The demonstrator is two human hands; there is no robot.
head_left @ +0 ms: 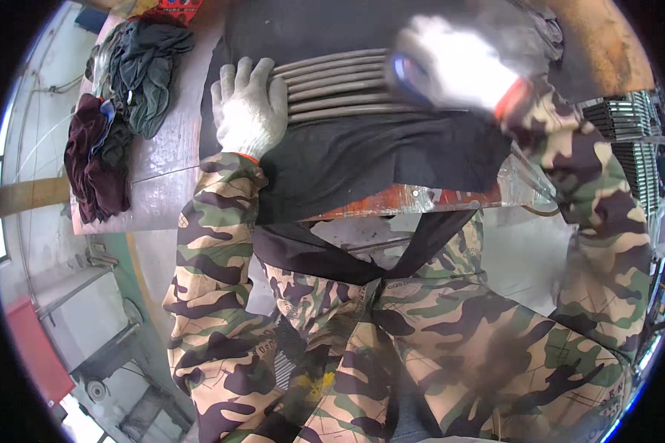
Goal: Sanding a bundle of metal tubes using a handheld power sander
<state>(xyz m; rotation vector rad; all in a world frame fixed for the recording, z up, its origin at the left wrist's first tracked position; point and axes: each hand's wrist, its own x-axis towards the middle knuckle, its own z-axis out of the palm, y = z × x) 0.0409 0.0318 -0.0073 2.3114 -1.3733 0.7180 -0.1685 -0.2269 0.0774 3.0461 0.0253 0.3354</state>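
Observation:
Several slim metal rods [340,81] lie side by side, running left to right on a black cloth [347,159]. My left hand [248,111], in a white knit glove with an orange cuff, rests on their left ends with its fingers outstretched and slightly apart. Over the right part of the rods is my right hand [458,63], gloved the same way and smeared by motion. It grips a dark, rounded object [408,72] with a bright blue and white patch; blur hides its exact kind. The rods' right ends are partly hidden beneath that hand and object.
Crumpled dark green and maroon rags [149,74] lie on the table's left side [162,170]. A red item [179,9] sits at the far left. Stacked metal parts [628,148] stand at the right. The table's near edge runs just before my lap.

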